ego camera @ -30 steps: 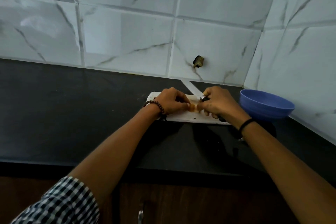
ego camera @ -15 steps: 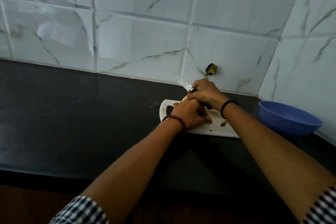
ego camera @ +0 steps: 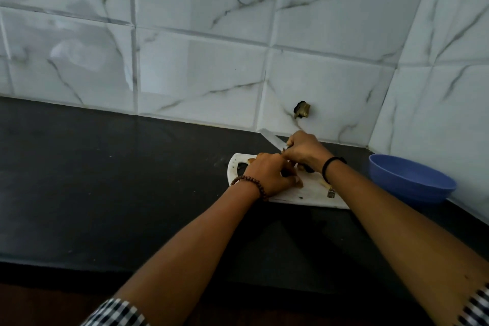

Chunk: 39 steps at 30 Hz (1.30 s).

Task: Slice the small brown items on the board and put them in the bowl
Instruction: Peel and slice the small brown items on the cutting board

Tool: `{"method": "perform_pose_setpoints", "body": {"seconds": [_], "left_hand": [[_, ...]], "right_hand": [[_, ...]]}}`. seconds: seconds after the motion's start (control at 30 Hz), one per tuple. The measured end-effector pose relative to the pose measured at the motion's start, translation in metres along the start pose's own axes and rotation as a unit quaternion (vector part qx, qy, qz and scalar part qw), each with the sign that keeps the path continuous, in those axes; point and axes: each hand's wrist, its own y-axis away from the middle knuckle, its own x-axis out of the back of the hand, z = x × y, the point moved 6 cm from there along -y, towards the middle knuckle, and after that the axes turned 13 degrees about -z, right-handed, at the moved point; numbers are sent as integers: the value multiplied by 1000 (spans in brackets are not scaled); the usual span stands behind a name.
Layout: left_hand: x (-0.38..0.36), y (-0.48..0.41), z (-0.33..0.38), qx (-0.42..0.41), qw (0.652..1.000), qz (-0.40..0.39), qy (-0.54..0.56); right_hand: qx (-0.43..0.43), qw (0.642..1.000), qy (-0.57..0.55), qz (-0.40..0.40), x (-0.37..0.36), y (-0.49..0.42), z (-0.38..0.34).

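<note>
A white cutting board [ego camera: 309,197] lies on the black counter. My left hand [ego camera: 267,173] rests over the board's left half with fingers curled down on a small brown item, which it mostly hides. A bit of brown piece [ego camera: 250,160] peeks out beyond its knuckles. My right hand [ego camera: 304,149] grips a knife [ego camera: 271,140] just behind the left hand; the pale blade points up and left past the board's far edge. A blue bowl [ego camera: 410,180] stands to the right of the board, near the wall corner.
Small scraps [ego camera: 330,192] lie on the board's right part under my right forearm. Marble tiled walls close off the back and right, with a dark hole [ego camera: 301,109] in the tile behind the board. The black counter [ego camera: 119,167] stretches left.
The view shifted left and then back right. My right hand with the knife moved from beside the left hand to behind it. The left hand now covers the item on the board.
</note>
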Motion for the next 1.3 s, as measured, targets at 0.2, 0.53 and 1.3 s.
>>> {"method": "perform_pose_setpoints", "body": {"seconds": [0.2,0.53,1.3], "left_hand": [[-1,-1,-1,-1,1000,-3,-2],[4,3,-9,21,996,-13,84],[3,5,-7,34,986,2,160]], "right_hand": [[3,1000,-5,3,-2,0,6],[-24,998,-43,32,12,79,31],[19,996,90,-9,-7,151,33]]}}
